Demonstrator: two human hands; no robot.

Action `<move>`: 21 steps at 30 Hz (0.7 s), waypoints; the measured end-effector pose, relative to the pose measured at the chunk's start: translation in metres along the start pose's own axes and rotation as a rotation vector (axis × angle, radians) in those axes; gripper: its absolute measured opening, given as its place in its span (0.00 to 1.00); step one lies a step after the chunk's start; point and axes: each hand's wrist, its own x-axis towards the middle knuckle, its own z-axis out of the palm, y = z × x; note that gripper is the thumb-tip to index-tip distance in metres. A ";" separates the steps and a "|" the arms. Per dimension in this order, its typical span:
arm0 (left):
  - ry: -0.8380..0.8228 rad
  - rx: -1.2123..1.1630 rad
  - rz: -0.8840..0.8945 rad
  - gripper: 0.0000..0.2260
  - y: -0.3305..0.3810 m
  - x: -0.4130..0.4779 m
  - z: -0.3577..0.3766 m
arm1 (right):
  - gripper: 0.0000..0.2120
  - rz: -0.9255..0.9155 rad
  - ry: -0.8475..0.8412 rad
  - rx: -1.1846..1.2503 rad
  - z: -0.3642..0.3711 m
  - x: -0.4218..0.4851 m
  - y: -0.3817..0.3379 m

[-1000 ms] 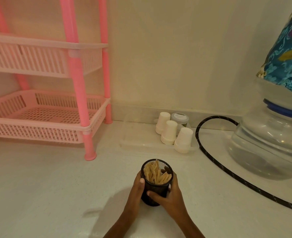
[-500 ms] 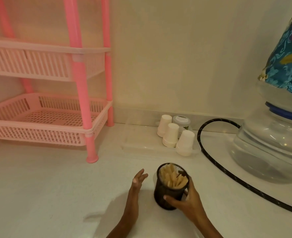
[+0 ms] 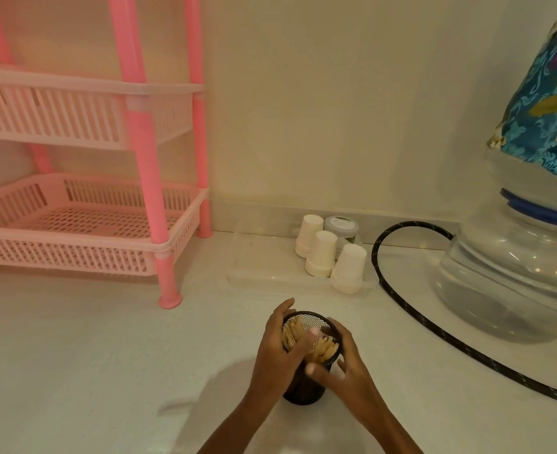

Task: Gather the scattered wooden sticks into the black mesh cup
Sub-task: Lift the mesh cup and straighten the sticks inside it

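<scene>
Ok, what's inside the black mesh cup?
Wooden sticks stand in the black mesh cup. The thumb of the left hand crosses the opening, covering some; the right hand grips the side. Their lower ends and the cup's floor are hidden.

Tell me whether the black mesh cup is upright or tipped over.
Upright: the black mesh cup stands on its base on the counter, rim up, wooden sticks inside, left hand and right hand gripping its sides.

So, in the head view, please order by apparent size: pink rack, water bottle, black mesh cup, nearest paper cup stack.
1. pink rack
2. water bottle
3. black mesh cup
4. paper cup stack
That cup is nearer the camera, so 3 and 4 are unsure.
</scene>
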 end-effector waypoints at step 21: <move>-0.104 0.403 -0.077 0.20 0.011 0.028 -0.006 | 0.15 -0.103 0.057 -0.382 -0.014 0.025 -0.029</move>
